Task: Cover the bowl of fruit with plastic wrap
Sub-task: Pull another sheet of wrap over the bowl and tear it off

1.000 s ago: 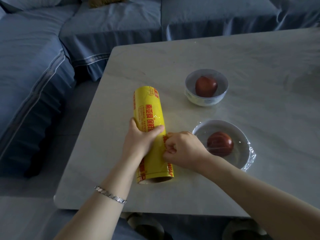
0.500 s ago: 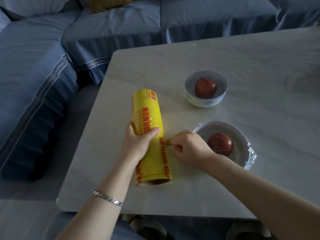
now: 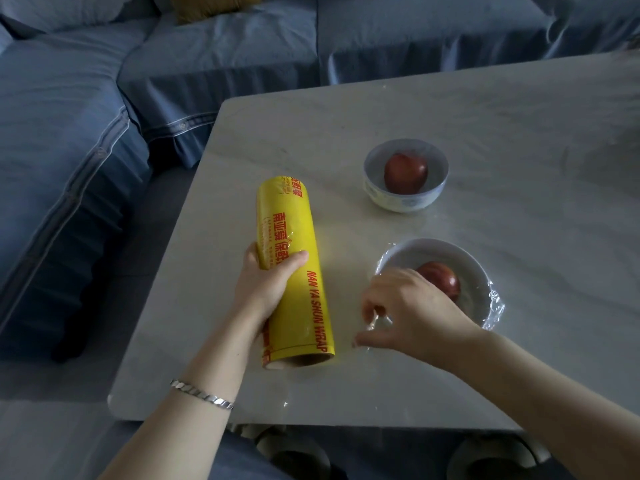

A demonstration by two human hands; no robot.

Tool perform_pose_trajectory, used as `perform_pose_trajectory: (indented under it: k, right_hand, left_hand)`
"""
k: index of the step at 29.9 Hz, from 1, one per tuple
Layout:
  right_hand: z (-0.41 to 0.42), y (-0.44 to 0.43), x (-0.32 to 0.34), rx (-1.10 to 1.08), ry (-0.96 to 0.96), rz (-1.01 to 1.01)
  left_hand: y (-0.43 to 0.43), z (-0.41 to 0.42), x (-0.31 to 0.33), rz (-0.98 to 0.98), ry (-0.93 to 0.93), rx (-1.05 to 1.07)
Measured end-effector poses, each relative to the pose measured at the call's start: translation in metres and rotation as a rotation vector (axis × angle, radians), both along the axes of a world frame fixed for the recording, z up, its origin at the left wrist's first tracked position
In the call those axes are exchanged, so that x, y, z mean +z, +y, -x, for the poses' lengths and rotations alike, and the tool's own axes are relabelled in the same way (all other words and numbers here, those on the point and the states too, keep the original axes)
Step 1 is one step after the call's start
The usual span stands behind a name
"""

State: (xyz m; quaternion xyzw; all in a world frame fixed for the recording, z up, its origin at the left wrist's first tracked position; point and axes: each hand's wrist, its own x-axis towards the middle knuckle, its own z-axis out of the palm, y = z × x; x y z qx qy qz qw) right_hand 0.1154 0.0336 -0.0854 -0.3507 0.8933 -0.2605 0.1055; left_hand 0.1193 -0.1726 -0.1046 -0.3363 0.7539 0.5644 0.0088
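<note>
Sofa (image 3: pixel 86 133) wraps the table (image 3: pixel 485 133) corner; far bowl (image 3: pixel 405 199) holds fruit. Left hand (image 3: pixel 266 285) grips yellow wrap roll (image 3: pixel 291 258), right hand (image 3: pixel 412 310) pinches film beside the already wrapped near bowl (image 3: pixel 474 271).

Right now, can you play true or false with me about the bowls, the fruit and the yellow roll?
1. The left hand grips the yellow roll. True.
2. The roll stands upright on the table. False: it lies on its side.
3. There are two bowls, each holding one red fruit. True: the far bowl and the near bowl.
4. The near bowl has no plastic on it. False: crinkled clear wrap shows around its rim.
5. The right hand is holding the far bowl. False: it is beside the near bowl, pinching clear film.
</note>
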Motion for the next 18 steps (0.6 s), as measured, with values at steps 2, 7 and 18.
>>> perform_pose_trajectory:
  k: [2,7,18]
  right_hand:
    - [-0.007,-0.002,0.009,0.030,-0.095,-0.008]
    - [-0.019,-0.010,0.027,0.141,-0.089,0.035]
    - [0.013,-0.006,0.068,-0.108,0.045,0.463]
  left_hand:
    - [-0.001,0.000,-0.001,-0.012,0.012,0.009]
    - [-0.002,0.000,-0.004,-0.063,0.039,-0.011]
    - [-0.008,-0.009,0.019,-0.118,0.067,-0.099]
